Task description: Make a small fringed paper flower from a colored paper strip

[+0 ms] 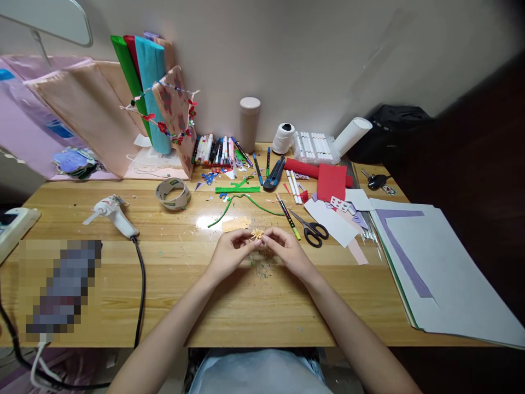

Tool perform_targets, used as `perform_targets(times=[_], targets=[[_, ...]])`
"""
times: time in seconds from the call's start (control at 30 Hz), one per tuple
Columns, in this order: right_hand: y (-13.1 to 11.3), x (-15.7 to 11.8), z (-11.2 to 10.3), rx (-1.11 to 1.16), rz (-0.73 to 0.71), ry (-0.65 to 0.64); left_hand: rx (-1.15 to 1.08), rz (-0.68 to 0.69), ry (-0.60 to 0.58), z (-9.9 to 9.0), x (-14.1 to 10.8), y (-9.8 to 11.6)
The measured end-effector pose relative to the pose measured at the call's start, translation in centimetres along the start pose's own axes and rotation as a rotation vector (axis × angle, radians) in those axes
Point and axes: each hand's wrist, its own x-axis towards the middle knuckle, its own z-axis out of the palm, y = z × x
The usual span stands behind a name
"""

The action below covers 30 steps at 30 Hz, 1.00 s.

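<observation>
Between the fingertips of both hands is a small pale-yellow fringed paper flower (257, 234). My left hand (232, 250) pinches it from the left, thumb toward the middle. From the right, my right hand (289, 251) closes its thumb and fingers on its edge. Just behind the left fingers lies a piece of pale-orange paper (237, 224). A thin green stem (262, 207) curves across the table beyond the hands. Black-handled scissors (314, 232) and a yellow-tipped marker (290, 220) lie right of my right hand. Small paper scraps (263, 269) are scattered beneath the hands.
On the left are a hot glue gun (117, 215) with its black cord, a tape roll (173, 194) and a blurred-out object (63, 290). A utility knife (274, 174), red paper (331, 182) and markers (213, 150) lie farther back. Large white sheets (455, 262) cover the right side.
</observation>
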Motion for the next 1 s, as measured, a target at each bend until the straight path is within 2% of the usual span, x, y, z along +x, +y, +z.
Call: perform_targets(times=[0.43,0.63,0.73,1.0], targets=[[0.8,0.1,-0.1,-0.063,0.045,0.016,0.295,0.19,-0.036,-0.5,-0.2,-0.7],[1.0,0.1,-0.2,-0.119,0.05,0.102,0.391,0.259,-0.016,-0.5,-0.3,-0.5],[1.1,0.2,-0.2,-0.145,0.053,0.124,0.371,0.242,-0.027,-0.4,-0.4,-0.3],[0.8,0.3,-0.1,-0.107,0.06,0.107,0.135,0.063,-0.014,-0.3,0.0,-0.6]])
